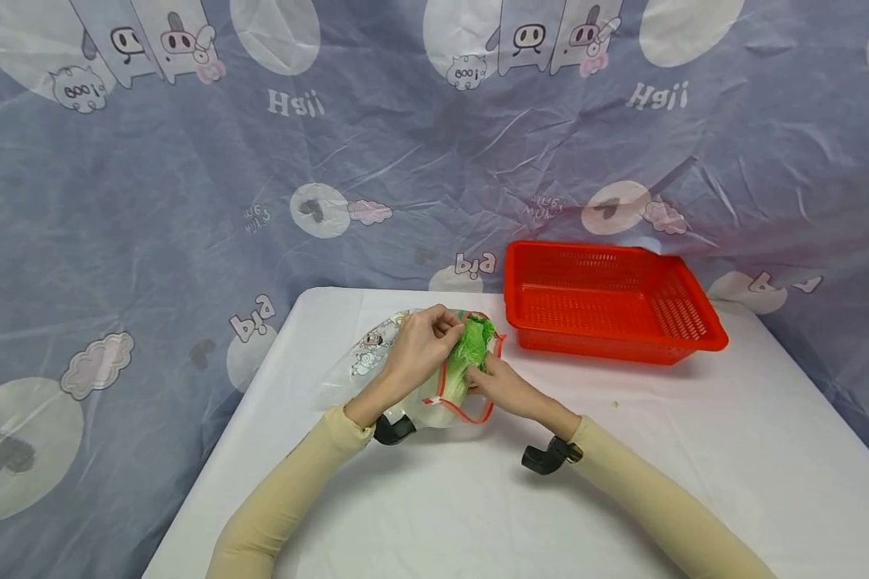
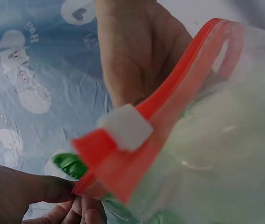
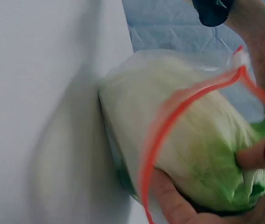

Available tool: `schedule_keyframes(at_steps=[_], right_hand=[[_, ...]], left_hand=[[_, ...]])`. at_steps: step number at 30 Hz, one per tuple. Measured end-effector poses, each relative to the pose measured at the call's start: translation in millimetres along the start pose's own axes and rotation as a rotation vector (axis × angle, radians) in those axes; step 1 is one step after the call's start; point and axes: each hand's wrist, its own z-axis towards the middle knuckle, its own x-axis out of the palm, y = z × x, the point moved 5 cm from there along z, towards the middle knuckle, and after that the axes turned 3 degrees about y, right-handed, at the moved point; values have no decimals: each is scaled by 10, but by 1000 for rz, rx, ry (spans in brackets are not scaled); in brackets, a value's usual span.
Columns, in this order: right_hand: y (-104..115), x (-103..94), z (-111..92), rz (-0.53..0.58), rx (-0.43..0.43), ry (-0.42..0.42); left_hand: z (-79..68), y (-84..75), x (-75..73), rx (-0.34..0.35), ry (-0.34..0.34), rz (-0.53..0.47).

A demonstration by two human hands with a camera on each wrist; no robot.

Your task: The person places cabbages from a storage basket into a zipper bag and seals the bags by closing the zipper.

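A napa cabbage (image 1: 471, 346) with a pale stem and green leaf tips lies partly inside a clear zip bag (image 1: 376, 354) with a red-edged mouth. In the left wrist view my left hand (image 2: 10, 191) pinches the bag's red edge beside a green leaf. A white slider (image 2: 126, 127) sits on the red zip. My right hand (image 1: 510, 390) grips the leafy end of the cabbage, thumb on top and fingers underneath, in the right wrist view. The cabbage's base (image 3: 155, 88) shows through the plastic, deep in the bag.
A red perforated plastic basket (image 1: 615, 342) stands on the white-covered table (image 1: 492, 498) at the back right. A small green scrap (image 1: 615, 404) lies in front of it. Behind the table hangs a grey-blue printed cloth (image 1: 376, 145).
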Motion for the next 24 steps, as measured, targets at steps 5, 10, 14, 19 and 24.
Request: schedule_keyframes(at_steps=[5,10,14,19,24], right_hand=[[-37,-13,50,78,85,-41],[-43,-25,103,47,104,-212],[-86,-13,136,-16,91,-329],[-112,49,126,60,102,-284],[-81,39,22,180,135,-146]], left_hand=[[-30,-66,70,40,67,12],[-66,-111,167,68,121,103],[-70,-131,205,95,138,138],[-43,-78,148,69,113,103],[-20,4,-6,15,45,26]])
